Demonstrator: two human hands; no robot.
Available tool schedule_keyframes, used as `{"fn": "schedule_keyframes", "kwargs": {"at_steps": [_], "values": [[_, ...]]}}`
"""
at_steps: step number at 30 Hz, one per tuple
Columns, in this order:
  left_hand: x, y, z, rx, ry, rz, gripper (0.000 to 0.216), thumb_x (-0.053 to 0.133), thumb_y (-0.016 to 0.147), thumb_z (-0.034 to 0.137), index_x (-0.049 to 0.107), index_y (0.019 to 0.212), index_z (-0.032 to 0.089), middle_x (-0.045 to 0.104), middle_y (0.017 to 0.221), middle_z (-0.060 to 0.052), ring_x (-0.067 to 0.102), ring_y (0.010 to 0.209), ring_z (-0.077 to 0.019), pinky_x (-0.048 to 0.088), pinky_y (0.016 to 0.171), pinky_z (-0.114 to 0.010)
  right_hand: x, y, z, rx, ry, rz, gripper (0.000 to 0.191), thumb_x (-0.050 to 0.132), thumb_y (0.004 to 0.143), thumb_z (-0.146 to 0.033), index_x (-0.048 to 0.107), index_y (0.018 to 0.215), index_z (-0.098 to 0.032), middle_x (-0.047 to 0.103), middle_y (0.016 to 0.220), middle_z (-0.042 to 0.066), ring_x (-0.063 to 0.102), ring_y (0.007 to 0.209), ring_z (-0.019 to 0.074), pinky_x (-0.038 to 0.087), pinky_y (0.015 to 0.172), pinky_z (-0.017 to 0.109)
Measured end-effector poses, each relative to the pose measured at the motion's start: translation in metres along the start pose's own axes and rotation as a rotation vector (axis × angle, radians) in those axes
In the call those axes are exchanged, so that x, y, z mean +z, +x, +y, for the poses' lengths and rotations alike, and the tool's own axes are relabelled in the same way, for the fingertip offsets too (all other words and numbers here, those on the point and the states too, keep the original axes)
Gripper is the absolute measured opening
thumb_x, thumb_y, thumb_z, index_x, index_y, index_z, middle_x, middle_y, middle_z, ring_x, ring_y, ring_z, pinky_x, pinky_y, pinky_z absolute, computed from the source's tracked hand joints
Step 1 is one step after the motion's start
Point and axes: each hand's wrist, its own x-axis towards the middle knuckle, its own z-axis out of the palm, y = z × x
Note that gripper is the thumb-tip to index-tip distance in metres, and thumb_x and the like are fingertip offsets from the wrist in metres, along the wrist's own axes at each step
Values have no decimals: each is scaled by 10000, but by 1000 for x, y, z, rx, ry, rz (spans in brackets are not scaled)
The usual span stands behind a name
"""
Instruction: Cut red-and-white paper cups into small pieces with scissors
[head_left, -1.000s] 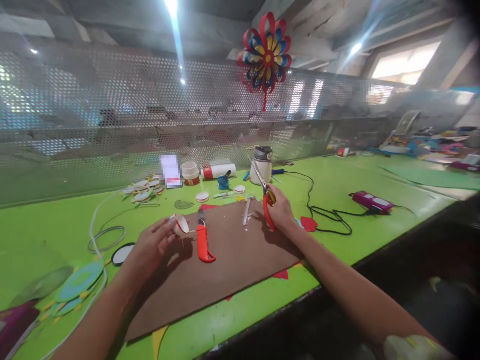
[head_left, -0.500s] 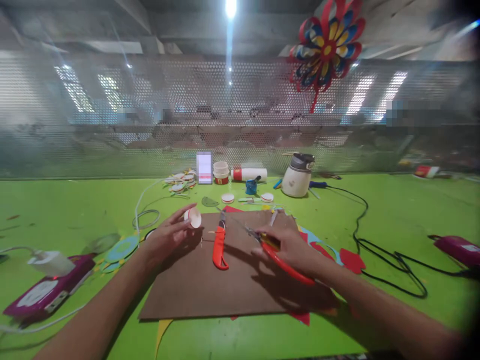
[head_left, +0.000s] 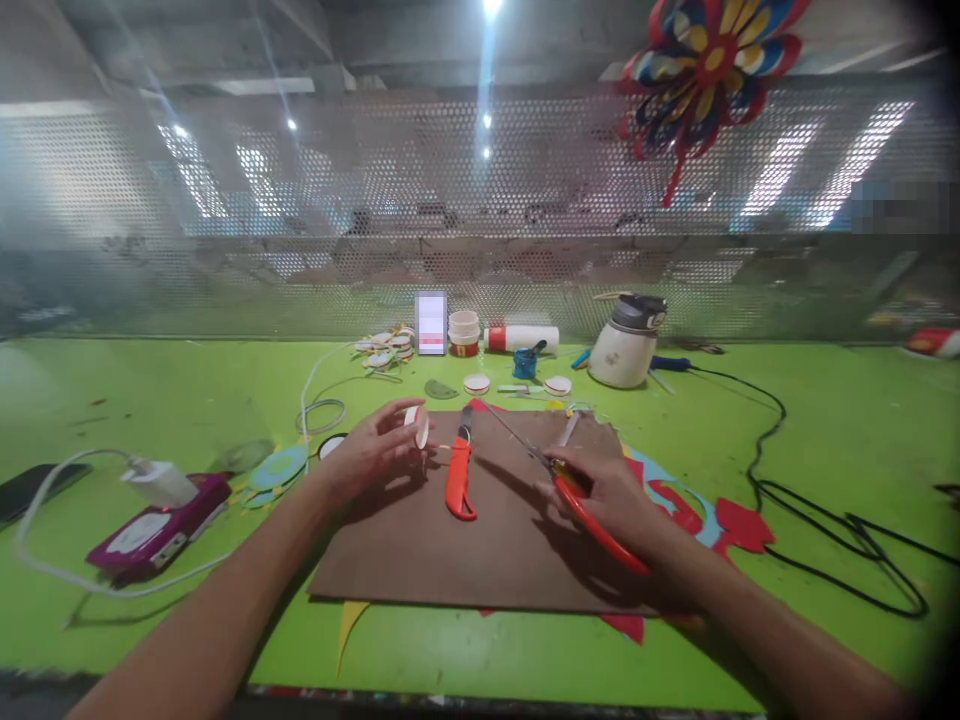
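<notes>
My left hand [head_left: 371, 450] pinches a small white and red round piece [head_left: 418, 424] above the left part of a brown board [head_left: 480, 560]. My right hand [head_left: 611, 492] grips red-handled scissors [head_left: 577, 500], their blades pointing up and left over the board toward the round piece. An orange utility knife [head_left: 459, 478] lies on the board between my hands. A small pale strip [head_left: 568, 429] rests near the board's far right corner.
The green table [head_left: 825, 440] carries a purple device with a white cable [head_left: 157, 525] at left, a black cord [head_left: 817, 500] at right, red and blue paper cutouts [head_left: 697, 510], a white jug [head_left: 626, 340], cups, a tube and small discs at the back. A perforated metal screen [head_left: 480, 220] stands behind.
The view swung left. My right hand lowered the scissors from upright to lying flat over the board, blades toward the left hand. The left hand kept the round piece and turned it.
</notes>
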Motion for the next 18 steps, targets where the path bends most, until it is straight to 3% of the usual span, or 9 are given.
{"fn": "schedule_keyframes", "kwargs": {"at_steps": [4, 9, 13, 18], "values": [[-7, 2, 6, 51, 12, -59, 553, 898, 715, 400, 696, 1205, 243, 779, 1132, -130, 768, 1034, -322, 596, 896, -430, 1, 0, -7, 21, -23, -5, 454, 613, 891, -418, 741, 1272, -208, 808, 1070, 110, 749, 915, 317, 572, 808, 440], [-18, 0, 16, 120, 26, -116, 717, 928, 670, 372, 680, 1329, 233, 758, 1243, -140, 736, 1129, -348, 576, 967, -438, -16, 6, -40, -36, -19, -70, 520, 657, 882, -507, 719, 1300, -203, 791, 1148, 115, 737, 964, 294, 583, 841, 407], [-19, -3, 19, 131, 28, -135, 657, 940, 648, 318, 728, 1266, 244, 774, 1205, -118, 731, 1127, -339, 583, 970, -434, -27, 16, -62, -92, -31, -151, 532, 747, 822, -544, 737, 1248, -225, 791, 1129, 101, 724, 979, 292, 577, 841, 391], [-15, -1, 18, 119, 58, -99, 554, 938, 656, 248, 754, 1179, 264, 787, 1134, -71, 734, 1068, -273, 589, 942, -373, -21, 19, -57, -82, -61, -203, 474, 723, 858, -561, 739, 1190, -223, 776, 1148, 102, 706, 978, 295, 550, 810, 381]]}}
